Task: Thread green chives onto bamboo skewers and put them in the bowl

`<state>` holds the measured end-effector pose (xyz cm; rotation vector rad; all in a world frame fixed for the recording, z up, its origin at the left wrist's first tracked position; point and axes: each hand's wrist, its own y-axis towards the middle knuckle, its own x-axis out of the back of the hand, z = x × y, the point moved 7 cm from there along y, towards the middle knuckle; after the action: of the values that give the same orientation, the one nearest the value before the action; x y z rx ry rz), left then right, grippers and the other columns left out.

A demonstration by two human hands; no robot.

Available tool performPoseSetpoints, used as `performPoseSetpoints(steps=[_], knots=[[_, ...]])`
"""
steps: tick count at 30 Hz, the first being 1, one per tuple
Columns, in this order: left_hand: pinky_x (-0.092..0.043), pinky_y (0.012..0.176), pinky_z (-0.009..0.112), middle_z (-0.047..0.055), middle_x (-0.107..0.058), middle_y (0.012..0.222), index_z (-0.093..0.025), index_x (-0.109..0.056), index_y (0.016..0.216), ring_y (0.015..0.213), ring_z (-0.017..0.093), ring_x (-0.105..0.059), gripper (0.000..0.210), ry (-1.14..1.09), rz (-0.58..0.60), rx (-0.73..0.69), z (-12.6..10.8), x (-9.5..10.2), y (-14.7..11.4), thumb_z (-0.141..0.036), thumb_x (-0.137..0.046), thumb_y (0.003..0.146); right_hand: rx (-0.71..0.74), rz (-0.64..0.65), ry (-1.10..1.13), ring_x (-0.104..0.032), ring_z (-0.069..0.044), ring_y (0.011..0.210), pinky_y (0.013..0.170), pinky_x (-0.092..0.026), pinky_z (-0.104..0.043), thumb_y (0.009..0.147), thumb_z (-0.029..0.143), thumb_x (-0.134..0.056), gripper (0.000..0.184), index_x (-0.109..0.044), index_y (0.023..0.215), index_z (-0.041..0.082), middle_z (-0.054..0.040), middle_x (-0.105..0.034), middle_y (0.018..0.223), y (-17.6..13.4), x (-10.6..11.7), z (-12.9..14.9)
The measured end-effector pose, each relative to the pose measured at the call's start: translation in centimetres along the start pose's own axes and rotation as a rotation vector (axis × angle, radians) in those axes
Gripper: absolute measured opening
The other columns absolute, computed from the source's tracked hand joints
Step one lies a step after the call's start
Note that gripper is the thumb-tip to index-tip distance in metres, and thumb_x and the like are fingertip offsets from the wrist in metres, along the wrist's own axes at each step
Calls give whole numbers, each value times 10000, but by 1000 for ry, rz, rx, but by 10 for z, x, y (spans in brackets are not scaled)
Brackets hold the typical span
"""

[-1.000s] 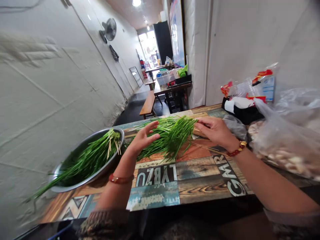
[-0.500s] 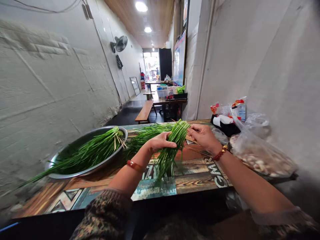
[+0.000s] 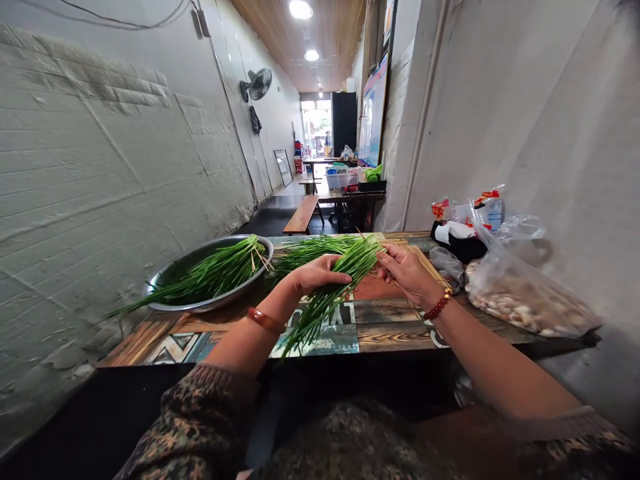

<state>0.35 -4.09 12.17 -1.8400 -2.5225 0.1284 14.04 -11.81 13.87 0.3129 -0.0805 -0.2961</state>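
My left hand (image 3: 325, 272) is closed around a bunch of garlic chives (image 3: 320, 307), thumb on top, with the dark leaf ends hanging down to the left. At the pale cut ends, my right hand (image 3: 403, 270) pinches a thin bamboo skewer, mostly hidden by fingers and stems. The tip of a thin skewer (image 3: 359, 233) juts out past the far side of the bunch. Behind my left hand lie more loose chives (image 3: 313, 252) on the table. To the left, a metal basin (image 3: 210, 308) holds chives (image 3: 220, 270) with skewers (image 3: 261, 257) through their cut ends.
Bamboo skewers (image 3: 425, 261) lie on the patterned tabletop (image 3: 385, 331) beyond my right wrist. At the right stand a clear bag of pale, bulb-like pieces (image 3: 530, 300) and some plastic packaging (image 3: 457, 233). A bench (image 3: 301, 215) and another table are farther back.
The view has shifted, so the scene sits farther right and slightly higher. The bunch has tilted, its leaf ends swinging left. My right hand stays at the cut ends.
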Motion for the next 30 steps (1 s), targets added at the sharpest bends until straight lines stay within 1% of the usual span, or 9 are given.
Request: performPoseSetpoints(steps=[3,6,10,14,17,19,23,27,30], knots=[[-472,505,198,53,-708,775,-109,-627,942,546,112,-617,397,95,57,49,7,-4,1,-329,-805,663,-16,-26,-17,-530,-68,502,403,-399,-166,792,551,-617,431,-566,1004,179,41,-551,702,-5,-1,-17],[-463,516,191,23,-691,760,-117,-639,959,538,91,-583,380,194,88,119,31,4,4,-337,-782,683,-63,-94,-32,-492,-63,430,350,-359,-157,834,565,-555,380,-543,948,204,69,-509,624,-13,-7,-57],[-486,594,204,11,-702,827,-140,-663,1058,632,113,-606,416,314,116,187,69,29,12,-310,-757,691,-234,-71,48,-485,-72,401,335,-383,-168,836,564,-531,360,-511,891,209,71,-514,599,-26,-29,-126],[-488,665,206,4,-729,895,-176,-706,1046,745,146,-633,419,530,82,168,81,61,29,-267,-768,642,-324,-38,68,-536,-98,416,382,-470,-212,856,542,-498,333,-493,866,209,57,-545,582,-18,-38,-164],[-470,668,203,-1,-732,855,-183,-723,1016,736,150,-630,439,708,-40,162,79,81,44,-259,-794,589,-353,-16,41,-571,-105,448,396,-484,-214,840,512,-539,310,-516,875,205,45,-581,621,1,-27,-175],[-467,679,213,21,-733,864,-173,-723,1014,750,157,-633,433,758,-146,132,76,88,53,-280,-791,600,-377,13,7,-550,-97,418,363,-445,-194,801,476,-604,289,-538,802,195,47,-573,581,12,-16,-180],[-468,697,243,73,-722,916,-148,-719,981,783,165,-633,273,697,-393,-9,70,99,73,-320,-645,783,-443,99,-58,-507,-77,371,331,-399,-169,762,440,-656,283,-563,708,178,49,-551,506,25,-3,-190],[-436,693,263,65,-669,808,-133,-717,892,735,160,-595,188,865,-682,-78,66,120,89,-245,-580,828,-525,87,33,-525,-74,403,329,-399,-165,802,474,-594,312,-594,879,172,36,-575,601,35,-3,-197],[-433,697,281,60,-625,789,-140,-709,878,723,163,-573,172,1052,-717,-48,70,124,103,-227,-565,845,-512,77,5,-513,-76,402,315,-372,-169,829,465,-554,329,-583,983,175,37,-572,634,42,-5,-199]])
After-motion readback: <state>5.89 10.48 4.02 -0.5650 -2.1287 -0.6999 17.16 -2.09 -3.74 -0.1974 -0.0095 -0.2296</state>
